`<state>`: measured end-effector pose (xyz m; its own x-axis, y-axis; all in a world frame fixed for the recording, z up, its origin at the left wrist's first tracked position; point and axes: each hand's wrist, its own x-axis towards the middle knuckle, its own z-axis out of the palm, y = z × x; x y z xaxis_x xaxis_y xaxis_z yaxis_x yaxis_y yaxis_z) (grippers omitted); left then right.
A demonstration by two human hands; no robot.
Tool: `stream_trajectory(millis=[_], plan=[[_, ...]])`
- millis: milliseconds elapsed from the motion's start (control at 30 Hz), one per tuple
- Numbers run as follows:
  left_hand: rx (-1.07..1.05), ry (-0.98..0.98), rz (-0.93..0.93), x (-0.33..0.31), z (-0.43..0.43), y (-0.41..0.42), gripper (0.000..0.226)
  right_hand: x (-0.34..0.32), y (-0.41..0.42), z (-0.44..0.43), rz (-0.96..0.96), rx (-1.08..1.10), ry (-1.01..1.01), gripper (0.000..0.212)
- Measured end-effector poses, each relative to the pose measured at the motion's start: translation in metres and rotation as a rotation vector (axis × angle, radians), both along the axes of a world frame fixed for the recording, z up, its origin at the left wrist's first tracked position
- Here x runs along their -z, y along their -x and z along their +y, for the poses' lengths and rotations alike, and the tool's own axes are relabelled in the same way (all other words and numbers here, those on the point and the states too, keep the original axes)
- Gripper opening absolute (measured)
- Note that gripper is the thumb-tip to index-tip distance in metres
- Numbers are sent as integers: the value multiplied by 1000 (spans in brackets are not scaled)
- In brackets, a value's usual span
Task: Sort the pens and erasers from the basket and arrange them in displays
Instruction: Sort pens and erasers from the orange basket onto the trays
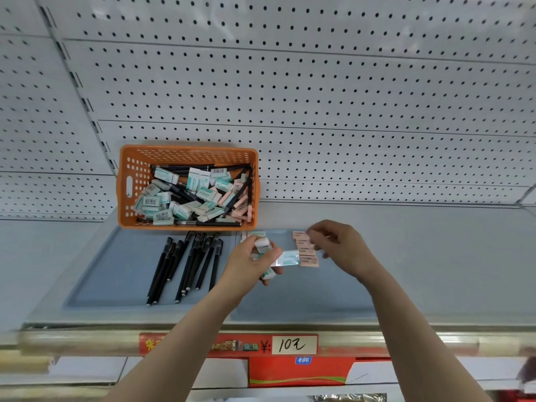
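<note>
Erasers are being sorted. The left hand [252, 261] curls its fingers round several teal erasers [287, 258]; the right hand [339, 245] touches the pink erasers [308, 252] rowed mid-shelf with bent fingers, and I cannot tell whether it grips one. Next, likely, the teal ones go down beside the pink. Black pens [185, 265] lie leftward; the orange basket [127, 184] at the back edge of the shelf [435, 271] holds more of both

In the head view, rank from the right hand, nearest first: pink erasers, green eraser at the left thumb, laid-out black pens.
1. pink erasers: at the right hand.
2. green eraser: just left, in the left hand.
3. black pens: far left.
</note>
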<state>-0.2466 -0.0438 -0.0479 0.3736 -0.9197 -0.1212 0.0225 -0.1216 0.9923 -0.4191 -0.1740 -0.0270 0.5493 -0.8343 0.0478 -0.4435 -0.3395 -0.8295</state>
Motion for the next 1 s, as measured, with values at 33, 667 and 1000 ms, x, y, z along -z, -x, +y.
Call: stream_trajectory(millis=[33, 667, 1000], plan=[[-6, 7, 4, 0, 0, 0, 12, -5, -6, 8, -64, -108, -126, 9], [-368, -40, -6, 12, 51, -50, 11, 24, -45, 36, 117, -285, -130, 7], [-294, -77, 35, 12, 60, -70, 10, 39, -72, 59, 318, -225, 168, 21]])
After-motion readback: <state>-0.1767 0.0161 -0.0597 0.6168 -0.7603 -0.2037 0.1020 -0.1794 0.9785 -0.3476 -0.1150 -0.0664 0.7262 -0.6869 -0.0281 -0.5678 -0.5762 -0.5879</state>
